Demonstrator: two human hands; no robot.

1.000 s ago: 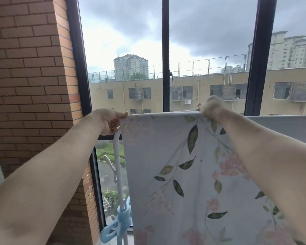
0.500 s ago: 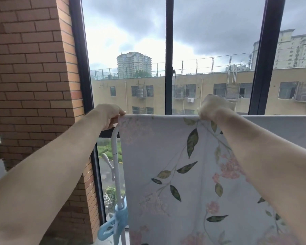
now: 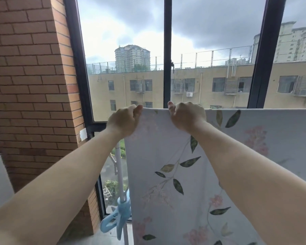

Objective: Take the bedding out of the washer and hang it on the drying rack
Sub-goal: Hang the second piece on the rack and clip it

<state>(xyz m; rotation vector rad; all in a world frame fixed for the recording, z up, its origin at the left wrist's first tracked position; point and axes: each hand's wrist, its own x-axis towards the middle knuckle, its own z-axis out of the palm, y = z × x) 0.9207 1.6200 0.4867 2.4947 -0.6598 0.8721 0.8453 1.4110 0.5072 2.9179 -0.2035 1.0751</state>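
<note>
Pale floral-print fabric bedding draped over white tubular drying rack; top fold gripped by left hand at corner and right hand nearby, probably to pull edge taut and level.

The floral bedding hides the top bar of the drying rack and runs off the right and bottom edges. Fingertips of the left hand and right hand vanish behind its hem.

Bedding right of rack pole
</note>
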